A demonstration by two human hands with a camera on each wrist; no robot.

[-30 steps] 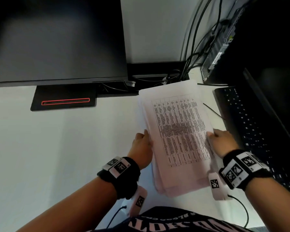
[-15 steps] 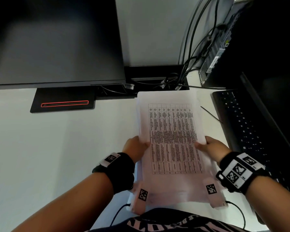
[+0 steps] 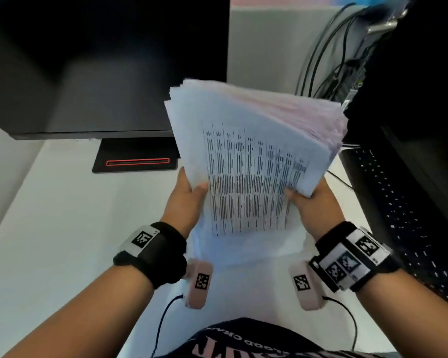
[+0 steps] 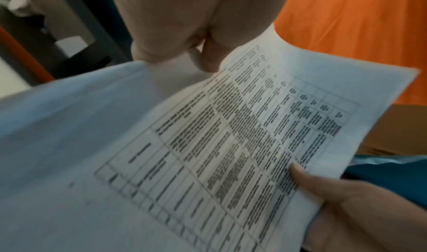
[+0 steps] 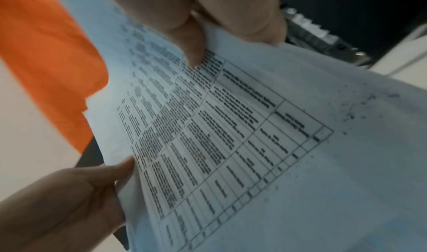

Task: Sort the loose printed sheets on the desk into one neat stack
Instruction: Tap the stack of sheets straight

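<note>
Head view: both hands are holding a thick stack of printed sheets point(image 3: 254, 161) up above the white counter point(image 3: 62, 228). The left hand point(image 3: 185, 202) is gripping the stack's left edge, thumb lying on the top page, and the right hand point(image 3: 312, 202) is gripping the right edge the same way. The top page is showing a printed table, and the far edges of the sheets are fanning unevenly. Beyond the left hand a dark monitor point(image 3: 101, 68) is standing; just right of the right hand a black keyboard point(image 3: 398, 215) is lying

Left wrist view: the left hand point(image 4: 198, 27) is curling round the near edge of the stack point(image 4: 208, 146), while the right hand's thumb point(image 4: 305, 173) is pressing on the opposite edge

Right wrist view: the right hand point(image 5: 219, 15) is pinching the stack point(image 5: 231, 137), thumb on the printed table, and the left hand point(image 5: 69, 197) is holding the far side
</note>
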